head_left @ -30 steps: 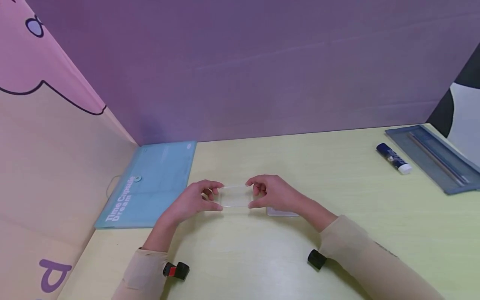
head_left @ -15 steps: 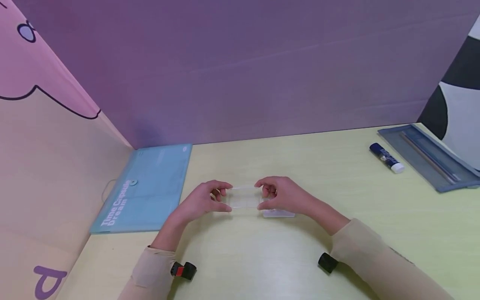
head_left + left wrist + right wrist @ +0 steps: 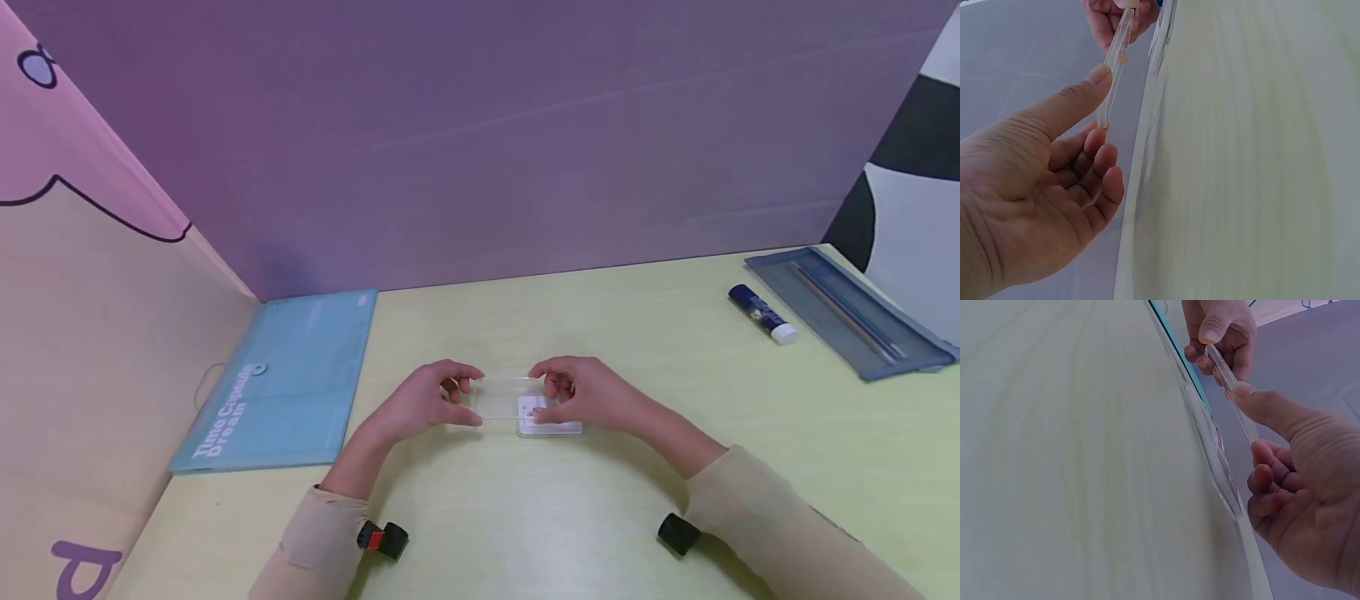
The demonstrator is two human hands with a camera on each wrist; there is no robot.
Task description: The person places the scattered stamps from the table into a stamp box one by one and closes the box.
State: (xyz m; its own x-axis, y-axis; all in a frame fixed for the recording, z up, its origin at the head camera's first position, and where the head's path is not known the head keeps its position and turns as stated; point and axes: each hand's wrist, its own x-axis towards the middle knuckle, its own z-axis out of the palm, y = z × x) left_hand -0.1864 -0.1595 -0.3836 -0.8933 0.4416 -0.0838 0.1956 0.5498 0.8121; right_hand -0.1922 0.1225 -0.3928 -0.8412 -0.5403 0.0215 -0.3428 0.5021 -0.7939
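Note:
A shallow, clear plastic lid (image 3: 498, 400) spans the gap between both hands above the table. My left hand (image 3: 427, 400) pinches its left end between thumb and fingers. At the opposite end, my right hand (image 3: 596, 393) pinches it the same way. Seen edge-on in the left wrist view, the lid (image 3: 1114, 72) is thin and slightly tilted. Below the right hand lies a small, flat clear case (image 3: 551, 428) with white contents, partly hidden by the lid and that hand. The right wrist view shows the case (image 3: 1213, 450) on the table, apart from the lid.
On the left lies a light blue document folder (image 3: 300, 375) with a button closure. A dark blue glue stick with a white cap (image 3: 761, 314) and a grey-blue zip pouch (image 3: 847, 312) lie at the back right. A purple panel (image 3: 487, 150) stands behind the table (image 3: 480, 525).
Both hands have carried the clear lid to the right, so it now overlaps the flat case in the head view. More of the case shows. The head view has shifted slightly.

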